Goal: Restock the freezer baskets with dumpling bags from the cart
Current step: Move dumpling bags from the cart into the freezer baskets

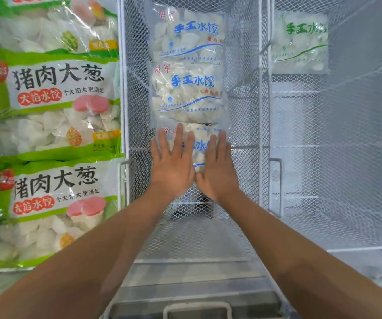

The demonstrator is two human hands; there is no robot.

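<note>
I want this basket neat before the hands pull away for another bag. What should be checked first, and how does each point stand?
1. Left hand and right hand flat on the nearest blue-print bag: ok.
2. That bag inside the middle basket: ok.
3. It lines up with the two blue-print bags beyond it: ok.
4. Room for more bags in the middle basket: ok, bare mesh toward the camera.
5. Right basket stocked: not ok, only one green-print bag.
6. Cart supply: cannot tell, out of view.

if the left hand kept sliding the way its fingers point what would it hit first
Likely the middle blue-print dumpling bag, lying just beyond the fingertips of the left hand, which lies flat on the nearest bag; depth is unclear.
</note>
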